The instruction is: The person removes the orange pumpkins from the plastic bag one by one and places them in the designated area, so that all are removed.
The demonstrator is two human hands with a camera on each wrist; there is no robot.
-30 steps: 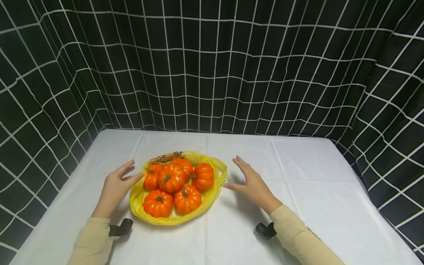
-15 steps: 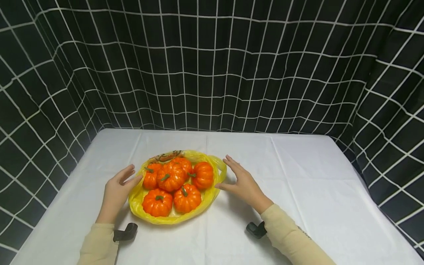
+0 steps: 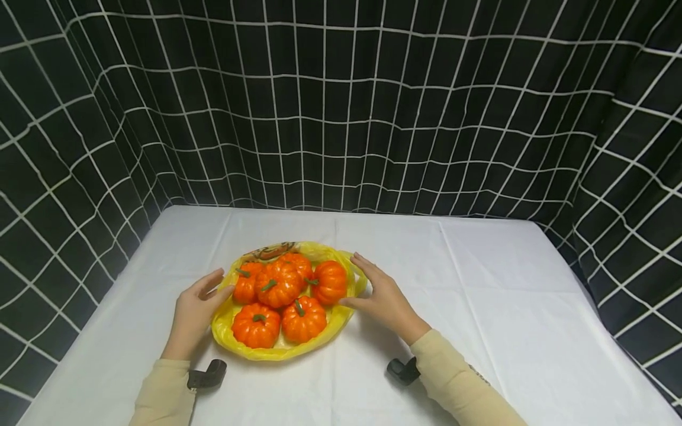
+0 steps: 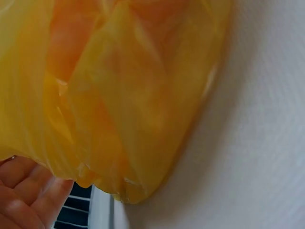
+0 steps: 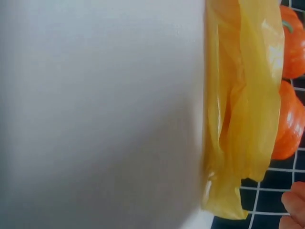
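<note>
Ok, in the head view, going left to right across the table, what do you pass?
Left hand → yellow plastic bag with the orange pumpkins lying on it → right hand → bare white tablecloth.

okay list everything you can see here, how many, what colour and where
pumpkins: six or so (the rear one half hidden), orange with green stems, heaped in the bag
plastic bag: one, yellow, open, mid-table under the pumpkins
tablecloth: one, white, covering the table
backdrop: one, black with white grid, behind and at both sides
sleeves: two, beige, near edge
wrist cameras: two, black, at the wrists
left hand: open, at the bag's left rim
right hand: open, at the bag's right rim
</note>
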